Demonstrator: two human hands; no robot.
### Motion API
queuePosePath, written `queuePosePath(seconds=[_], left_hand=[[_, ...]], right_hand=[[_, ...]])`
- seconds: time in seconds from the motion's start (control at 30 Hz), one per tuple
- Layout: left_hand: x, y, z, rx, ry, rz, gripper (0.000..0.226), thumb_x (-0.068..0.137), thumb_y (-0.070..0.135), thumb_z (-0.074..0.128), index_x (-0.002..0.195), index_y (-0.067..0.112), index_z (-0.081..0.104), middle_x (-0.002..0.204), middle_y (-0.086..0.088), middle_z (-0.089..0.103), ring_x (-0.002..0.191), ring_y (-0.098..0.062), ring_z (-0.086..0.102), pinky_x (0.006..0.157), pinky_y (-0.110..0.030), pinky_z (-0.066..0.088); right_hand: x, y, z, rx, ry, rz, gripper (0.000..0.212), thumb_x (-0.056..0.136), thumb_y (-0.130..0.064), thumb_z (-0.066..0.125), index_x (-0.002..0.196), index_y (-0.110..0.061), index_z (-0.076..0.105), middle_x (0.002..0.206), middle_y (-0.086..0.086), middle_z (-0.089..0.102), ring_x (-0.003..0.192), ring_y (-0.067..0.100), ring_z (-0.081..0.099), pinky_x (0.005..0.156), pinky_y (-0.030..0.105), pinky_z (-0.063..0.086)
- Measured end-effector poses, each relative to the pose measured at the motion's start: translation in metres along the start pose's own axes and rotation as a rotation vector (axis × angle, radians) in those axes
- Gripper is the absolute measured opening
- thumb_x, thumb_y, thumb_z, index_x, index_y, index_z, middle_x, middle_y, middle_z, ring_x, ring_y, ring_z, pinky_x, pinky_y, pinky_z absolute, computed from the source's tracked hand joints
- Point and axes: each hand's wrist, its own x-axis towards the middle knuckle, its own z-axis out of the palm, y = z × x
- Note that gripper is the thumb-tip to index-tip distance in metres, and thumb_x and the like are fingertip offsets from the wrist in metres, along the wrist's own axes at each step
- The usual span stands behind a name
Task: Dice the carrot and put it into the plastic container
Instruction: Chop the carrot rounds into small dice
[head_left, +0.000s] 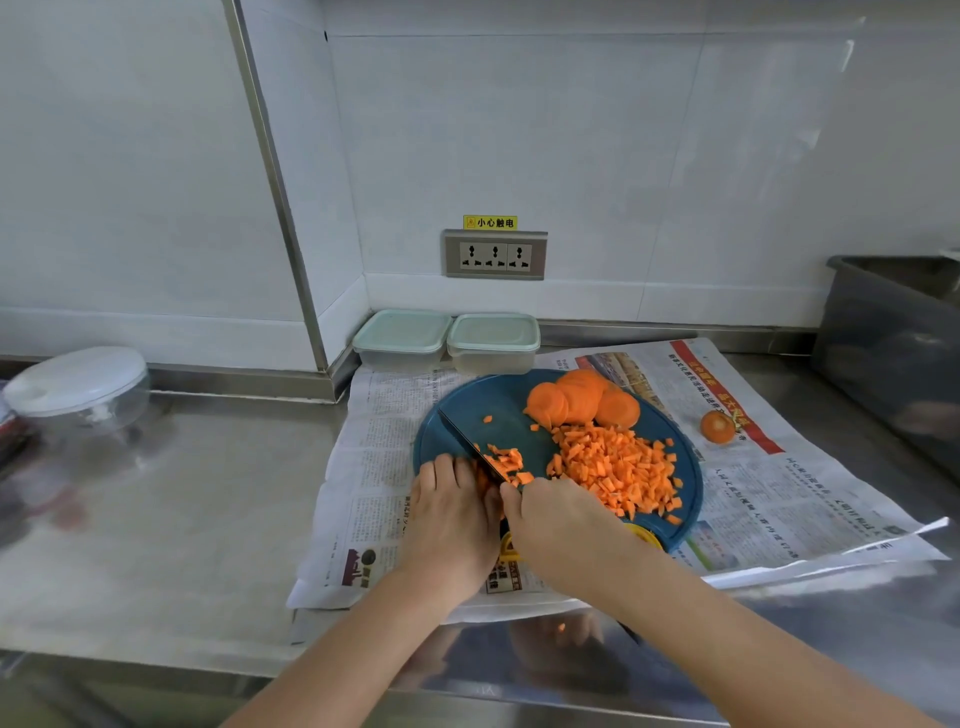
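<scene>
Gripping the black-bladed knife, the right hand curls its fingers round the hidden handle, the edge down on a round dark-blue cutting board. The left hand lays fairly straight fingers on an orange carrot strip just left of the blade. A heap of diced carrot covers the board's right side, with round carrot slices behind it. Two translucent plastic containers with pale green lids stand lidded by the wall. A yellow sticker above the triple wall socket reads "小心触电". The Chinese newspaper beneath is too small to read.
</scene>
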Motion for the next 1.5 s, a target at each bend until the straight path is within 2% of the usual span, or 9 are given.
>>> queuePosePath(seconds=[0.1,0.3,0.37,0.47,0.7,0.87,1.03,1.23,1.5], left_hand=[[0.001,-0.001,0.005,-0.003,0.083,0.027,0.054,0.090,0.041,0.011,0.103,0.012,0.054,0.103,-0.007,0.049,0.098,-0.025,0.047,0.087,-0.035,0.042],[0.002,-0.007,0.015,0.004,0.040,0.006,0.067,0.082,0.042,-0.006,0.120,0.021,0.045,0.113,-0.001,0.046,0.102,-0.019,0.039,0.091,-0.028,0.034],[0.001,-0.005,0.013,-0.013,0.100,0.000,0.061,0.087,0.044,0.002,0.114,0.019,0.050,0.109,-0.002,0.049,0.100,-0.019,0.044,0.089,-0.030,0.039],[-0.002,-0.004,0.010,-0.013,0.128,0.019,0.058,0.088,0.046,0.003,0.108,0.020,0.051,0.108,0.000,0.049,0.099,-0.016,0.042,0.090,-0.029,0.040],[-0.003,-0.002,0.000,-0.051,0.085,-0.012,0.076,0.081,0.057,-0.003,0.119,0.016,0.049,0.117,-0.002,0.049,0.107,-0.018,0.041,0.098,-0.032,0.037],[-0.008,-0.002,-0.010,0.004,0.013,-0.022,0.094,0.072,0.070,-0.006,0.132,0.015,0.041,0.129,0.000,0.043,0.119,-0.017,0.036,0.103,-0.028,0.028],[-0.003,0.011,-0.015,0.044,-0.050,-0.131,0.065,0.092,0.062,0.032,0.130,0.010,0.041,0.128,-0.006,0.042,0.119,-0.021,0.036,0.100,-0.030,0.033],[0.001,0.015,-0.018,-0.004,-0.061,-0.190,0.047,0.094,0.043,0.039,0.127,0.009,0.042,0.129,-0.008,0.042,0.119,-0.022,0.036,0.100,-0.032,0.033],[0.000,0.024,-0.018,0.041,-0.041,-0.234,0.069,0.090,0.064,0.037,0.131,0.008,0.040,0.130,-0.009,0.041,0.122,-0.024,0.036,0.100,-0.033,0.034]], right_hand=[[0.007,-0.007,-0.003,0.089,-0.001,0.070,0.031,0.104,-0.020,0.026,0.117,-0.009,0.052,0.066,-0.002,0.029,0.060,0.017,0.038,0.052,0.023,0.025],[0.023,-0.014,-0.012,0.295,0.022,0.152,0.025,0.103,-0.016,0.025,0.113,-0.013,0.048,0.087,0.008,0.052,0.107,0.036,0.056,0.053,0.025,0.026],[0.023,-0.011,-0.018,0.309,-0.069,0.180,0.028,0.104,-0.014,0.025,0.117,-0.004,0.047,0.100,0.016,0.057,0.095,0.033,0.060,0.059,0.031,0.038],[0.019,0.003,-0.032,0.520,-0.136,0.284,0.041,0.104,-0.031,0.026,0.078,-0.009,0.049,0.063,0.010,0.054,0.050,0.020,0.050,0.049,0.027,0.043],[-0.017,0.010,-0.041,0.567,-0.012,0.257,0.051,0.103,-0.041,0.025,0.065,-0.010,0.040,0.050,0.008,0.046,0.030,0.013,0.042,0.035,0.023,0.037],[-0.031,0.010,-0.033,0.514,0.031,0.258,0.053,0.103,-0.042,0.027,0.068,-0.007,0.047,0.055,0.010,0.049,0.030,0.010,0.043,0.036,0.024,0.038],[-0.037,0.014,-0.034,0.532,0.047,0.287,0.051,0.103,-0.040,0.026,0.065,-0.009,0.043,0.057,0.010,0.048,0.038,0.014,0.044,0.042,0.026,0.038],[-0.043,0.014,-0.034,0.517,0.053,0.283,0.052,0.103,-0.039,0.028,0.062,-0.010,0.042,0.058,0.010,0.048,0.038,0.013,0.044,0.043,0.026,0.038],[-0.051,0.018,-0.031,0.525,0.021,0.278,0.045,0.103,-0.039,0.024,0.066,-0.020,0.041,0.053,0.004,0.045,0.036,0.013,0.042,0.038,0.024,0.037]])
